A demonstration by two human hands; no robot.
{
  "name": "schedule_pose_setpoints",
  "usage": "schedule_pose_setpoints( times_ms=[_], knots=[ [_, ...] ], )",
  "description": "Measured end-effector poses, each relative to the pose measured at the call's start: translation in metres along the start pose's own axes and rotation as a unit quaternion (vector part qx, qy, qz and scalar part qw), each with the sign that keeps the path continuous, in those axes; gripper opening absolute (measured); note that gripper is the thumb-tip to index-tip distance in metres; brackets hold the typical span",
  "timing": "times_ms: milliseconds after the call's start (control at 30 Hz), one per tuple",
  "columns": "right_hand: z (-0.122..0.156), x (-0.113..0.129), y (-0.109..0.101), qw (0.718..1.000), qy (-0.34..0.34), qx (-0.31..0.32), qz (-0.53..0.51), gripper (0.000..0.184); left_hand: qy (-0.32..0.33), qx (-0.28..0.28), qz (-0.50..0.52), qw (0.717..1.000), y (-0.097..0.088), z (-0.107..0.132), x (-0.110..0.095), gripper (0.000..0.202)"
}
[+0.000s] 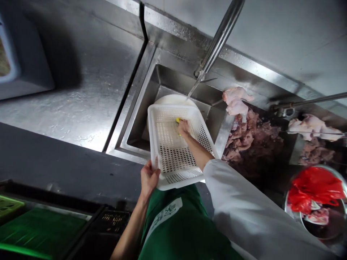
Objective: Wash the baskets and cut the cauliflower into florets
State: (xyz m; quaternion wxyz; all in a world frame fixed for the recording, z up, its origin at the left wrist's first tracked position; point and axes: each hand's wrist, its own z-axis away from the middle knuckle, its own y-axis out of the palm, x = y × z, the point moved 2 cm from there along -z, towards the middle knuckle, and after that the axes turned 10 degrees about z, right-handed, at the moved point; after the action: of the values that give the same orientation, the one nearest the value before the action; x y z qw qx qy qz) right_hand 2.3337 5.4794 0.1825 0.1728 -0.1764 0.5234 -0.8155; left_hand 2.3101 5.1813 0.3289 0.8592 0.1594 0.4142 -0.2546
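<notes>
Two hands point(149, 177), one white perforated basket point(173, 184), one yellow object point(178, 120), two metal spouts point(222, 34), one green apron point(184, 227)

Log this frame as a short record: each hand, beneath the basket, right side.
Left hand: gripping the rim of a white perforated rectangular plastic basket
Right hand: inside the basket, holding a small yellow object, type unclear
Beneath basket: rectangular grey metal sink, white round container
Right side: pale raw poultry, heaped pink raw meat

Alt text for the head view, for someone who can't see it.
The left hand grips a white basket over a sink while the right hand holds what looks like a yellow sponge inside it. A tap reaches over the sink; raw poultry lies to the right.
</notes>
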Motion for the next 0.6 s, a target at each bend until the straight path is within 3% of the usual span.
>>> schedule_pose_setpoints(
  times_ms=[100, 167, 233, 400, 467, 600],
  knots=[
    [0.01, 0.047, 0.009, 0.985, -0.171, 0.012, -0.02, 0.041, 0.011, -0.037, -0.016, 0.999, 0.003, -0.002, -0.004, 0.031],
    [0.011, 0.062, 0.007, 0.971, -0.238, 0.024, -0.022, 0.043, 0.023, -0.074, -0.008, 0.997, 0.006, -0.001, -0.007, 0.021],
    [0.004, 0.052, -0.001, 0.979, -0.202, 0.03, -0.013, 0.041, 0.034, -0.107, 0.013, 0.994, 0.009, 0.0, -0.008, 0.014],
    [-0.01, -0.017, -0.023, 0.999, -0.031, 0.032, 0.025, 0.038, 0.057, -0.139, 0.021, 0.988, 0.012, 0.0, -0.004, 0.02],
    [0.006, -0.032, -0.019, 0.998, -0.019, 0.046, 0.036, 0.037, 0.051, -0.142, 0.02, 0.988, 0.014, 0.0, 0.0, 0.023],
    [0.053, -0.039, -0.006, 0.996, -0.043, 0.069, 0.039, 0.039, 0.038, -0.128, 0.015, 0.991, 0.015, 0.0, 0.003, 0.022]
  ],
)
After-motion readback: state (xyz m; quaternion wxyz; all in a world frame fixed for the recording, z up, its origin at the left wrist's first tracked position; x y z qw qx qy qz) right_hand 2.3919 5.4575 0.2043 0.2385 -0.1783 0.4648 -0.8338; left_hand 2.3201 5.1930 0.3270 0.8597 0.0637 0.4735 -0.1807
